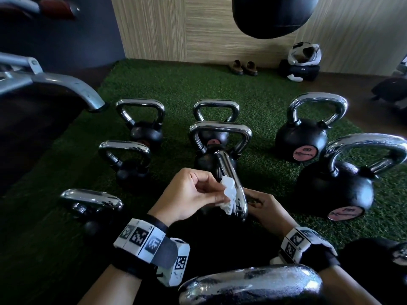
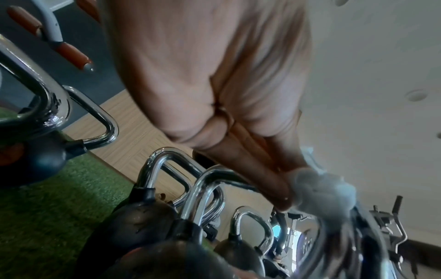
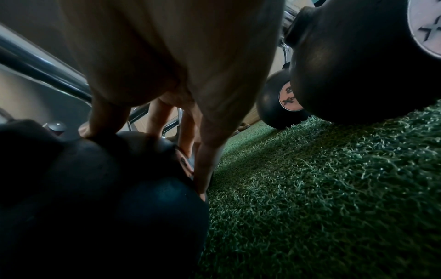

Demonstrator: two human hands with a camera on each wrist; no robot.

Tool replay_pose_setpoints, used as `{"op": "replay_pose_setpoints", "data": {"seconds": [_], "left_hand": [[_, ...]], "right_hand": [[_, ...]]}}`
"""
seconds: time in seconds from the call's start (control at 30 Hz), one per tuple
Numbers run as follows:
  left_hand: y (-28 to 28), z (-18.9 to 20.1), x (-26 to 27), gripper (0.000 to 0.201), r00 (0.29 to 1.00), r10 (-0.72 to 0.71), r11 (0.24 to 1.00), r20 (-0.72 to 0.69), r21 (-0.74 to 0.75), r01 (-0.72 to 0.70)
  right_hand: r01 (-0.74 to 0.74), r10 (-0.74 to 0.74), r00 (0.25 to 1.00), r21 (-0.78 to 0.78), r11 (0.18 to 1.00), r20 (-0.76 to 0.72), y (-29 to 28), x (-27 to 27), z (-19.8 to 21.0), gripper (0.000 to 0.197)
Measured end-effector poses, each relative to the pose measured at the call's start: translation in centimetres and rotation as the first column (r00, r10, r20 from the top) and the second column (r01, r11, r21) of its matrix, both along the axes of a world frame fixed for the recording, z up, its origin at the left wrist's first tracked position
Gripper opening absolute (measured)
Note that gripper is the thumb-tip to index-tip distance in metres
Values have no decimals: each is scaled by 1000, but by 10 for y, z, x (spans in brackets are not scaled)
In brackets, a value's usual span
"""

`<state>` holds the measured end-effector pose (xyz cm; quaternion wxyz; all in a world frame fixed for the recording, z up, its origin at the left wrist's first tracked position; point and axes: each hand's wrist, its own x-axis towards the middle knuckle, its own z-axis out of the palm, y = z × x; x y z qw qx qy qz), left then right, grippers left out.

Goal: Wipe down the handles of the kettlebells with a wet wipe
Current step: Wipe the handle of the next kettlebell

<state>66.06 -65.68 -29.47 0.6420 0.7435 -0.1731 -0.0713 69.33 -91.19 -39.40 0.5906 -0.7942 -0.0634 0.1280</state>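
Several black kettlebells with chrome handles stand on green turf point(image 1: 253, 102). The nearest middle kettlebell is tipped, its chrome handle point(image 1: 229, 170) pointing up toward me. My left hand point(image 1: 217, 189) pinches a crumpled white wet wipe point(image 1: 228, 195) against the left side of that handle. In the left wrist view the wet wipe point(image 2: 324, 192) sits bunched at the fingertips point(image 2: 284, 196) on the chrome. My right hand point(image 1: 263, 204) lies to the right of the handle. In the right wrist view its spread fingers point(image 3: 205, 160) press on the kettlebell's black ball point(image 3: 95, 188).
Two large kettlebells point(image 1: 334, 188) point(image 1: 301, 137) stand to the right and smaller ones point(image 1: 141, 126) point(image 1: 124, 161) to the left. Another chrome handle point(image 1: 253, 285) lies close below my wrists. A grey machine leg point(image 1: 72, 89) reaches in at left. Shoes point(image 1: 242, 68) and a bag point(image 1: 299, 71) sit by the wall.
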Motion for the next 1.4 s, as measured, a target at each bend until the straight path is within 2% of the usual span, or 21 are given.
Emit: {"op": "replay_pose_setpoints", "data": {"seconds": [0.1, 0.17, 0.3, 0.5, 0.6, 0.7, 0.77, 0.83, 0.9, 0.97, 1.07, 1.13, 1.23, 1.33, 1.4], "left_hand": [[-3, -3, -9, 23, 998, -53, 994, 38, 96, 50], [-4, -5, -17, 19, 997, -38, 989, 69, 143, 28], [-6, -11, -27, 12, 987, 26, 985, 159, 166, -53], [-5, -37, -33, 8, 966, 4, 951, 257, 299, -84], [-5, -40, -34, 7, 950, -1, 935, 313, 336, -110], [-1, -32, -32, 10, 961, 64, 943, 268, 299, -146], [4, -21, -28, 10, 961, 139, 960, 238, 204, -190], [11, -6, -25, 11, 956, 229, 965, 184, 87, -248], [16, 16, -21, 11, 952, 269, 962, 146, 4, -273], [17, 39, -19, 17, 960, 249, 969, 126, -36, -246], [10, 65, -12, 9, 983, 180, 980, 25, -93, -177], [2, 72, -7, 9, 986, 151, 973, -69, -164, -160], [-8, 72, -2, 4, 979, 129, 957, -159, -240, -165], [-5, 70, -1, 21, 962, 32, 943, -271, -311, -119], [1, 63, -1, 29, 952, 3, 953, -307, -289, -96]], "right_hand": [[-6, 6, 1000, -56, 998, 17, -1, 0, 1, 79], [-15, 18, 999, -91, 996, 31, -1, -1, 1, 81], [-5, 8, 999, -58, 998, 45, -1, -3, 0, 87], [2, 2, 997, -51, 999, 78, -2, -3, -1, 80], [-6, 17, 996, -133, 991, 84, -3, -2, 5, 80], [36, 23, 980, -295, 955, 196, -5, -3, 34, 55], [96, -2, 950, -287, 953, 311, -3, -5, 66, 29], [137, -19, 892, -231, 963, 451, 2, -9, 99, 20], [58, 27, 858, -149, 987, 512, 10, -15, 133, 19], [-87, 124, 851, -96, 992, 510, 21, -22, 159, 31], [-229, 212, 829, -31, 973, 518, 35, -23, 174, 50], [-218, 175, 826, 17, 976, 536, 41, -20, 177, 50], [-127, 90, 813, 26, 992, 575, 41, -18, 177, 39], [-59, 26, 812, 37, 998, 583, 37, -17, 173, 31], [-1, -14, 820, 26, 1000, 572, 30, -15, 167, 26]]}}
